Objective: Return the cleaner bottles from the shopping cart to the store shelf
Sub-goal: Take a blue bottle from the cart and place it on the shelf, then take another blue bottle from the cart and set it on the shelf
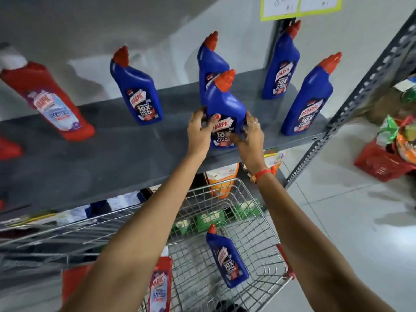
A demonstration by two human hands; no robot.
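A blue cleaner bottle (225,109) with a red cap stands at the front edge of the grey shelf (112,158). My left hand (199,134) grips its left side and my right hand (249,140) grips its right side and label. Several more blue bottles stand on the shelf: one at the left (137,91), one behind the held bottle (208,59), two at the right (281,64) (308,97). A red bottle (49,100) stands far left. In the wire cart (265,226) below are a blue bottle (227,262) and a red bottle (161,287).
A perforated metal upright (351,104) frames the shelf's right end. Orange and green packets (221,181) sit on the lower shelf behind the cart. A red basket (382,163) with goods stands on the tiled floor at right. Price tags (301,5) hang above.
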